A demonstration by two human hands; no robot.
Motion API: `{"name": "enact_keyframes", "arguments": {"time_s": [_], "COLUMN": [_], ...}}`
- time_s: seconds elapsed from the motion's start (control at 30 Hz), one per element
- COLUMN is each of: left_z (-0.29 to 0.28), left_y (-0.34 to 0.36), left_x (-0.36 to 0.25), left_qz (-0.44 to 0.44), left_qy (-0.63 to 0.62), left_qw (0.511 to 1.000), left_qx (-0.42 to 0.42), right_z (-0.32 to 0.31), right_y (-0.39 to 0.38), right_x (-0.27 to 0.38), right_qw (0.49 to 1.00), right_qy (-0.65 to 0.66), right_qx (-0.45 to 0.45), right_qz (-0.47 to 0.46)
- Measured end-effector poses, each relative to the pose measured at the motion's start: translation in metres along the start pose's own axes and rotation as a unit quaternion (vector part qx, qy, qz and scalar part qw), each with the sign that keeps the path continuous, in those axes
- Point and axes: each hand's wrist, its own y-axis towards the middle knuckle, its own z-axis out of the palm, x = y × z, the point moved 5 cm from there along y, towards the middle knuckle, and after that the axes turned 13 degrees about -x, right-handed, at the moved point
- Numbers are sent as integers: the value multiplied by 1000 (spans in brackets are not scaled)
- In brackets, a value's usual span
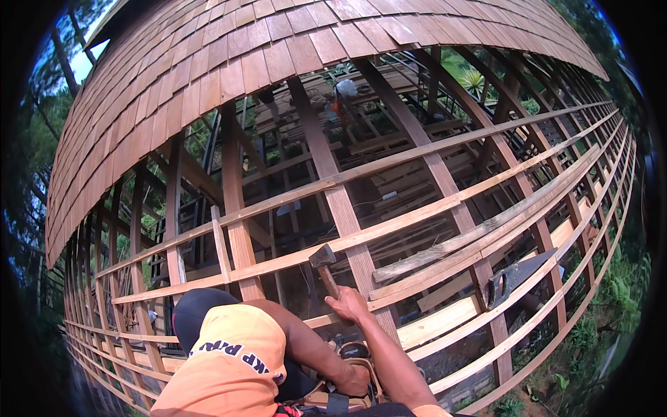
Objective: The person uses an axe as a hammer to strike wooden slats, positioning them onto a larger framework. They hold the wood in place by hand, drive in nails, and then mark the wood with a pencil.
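My right hand (347,304) grips a hammer (326,270) by its wooden handle, with the dark metal head up against a light wooden batten beside a rafter (340,208). Close to my waist, my left hand (356,380) reaches down into a brown tool pouch (368,365). Its fingers are hidden there, so what they touch does not show. The orange shirt sleeve (236,347) of my left arm fills the lower left.
Overlapping wooden shingles (278,42) cover the upper roof. Below them, long battens (389,226) cross the sloping rafters, with open gaps between. To the right, a handsaw (517,278) rests on the battens near loose wood strips (479,240). Stacked boards lie far below.
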Motion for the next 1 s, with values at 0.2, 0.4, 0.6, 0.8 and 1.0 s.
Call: {"name": "enact_keyframes", "arguments": {"time_s": [0.2,0.4,0.6,0.8,1.0], "left_z": [-28,-19,-33,-59,-57], "left_y": [-6,-3,-3,-1,-1], "left_x": [-4,-9,-11,-12,-10], "left_qz": [62,139,116,53,32], "left_qy": [-57,-79,-78,-91,-112], "left_qw": [996,985,985,989,989], "left_qx": [12,57,98,103,89], "right_z": [3,0,-1,-2,1], "right_y": [4,1,2,2,2], "right_x": [-3,2,0,-2,-2], "right_qw": [1000,1000,1000,1000,1000], "right_qy": [-5,0,3,10,10], "right_qx": [-9,-9,-13,-10,-10], "right_qz": [-2,8,11,14,7]}}
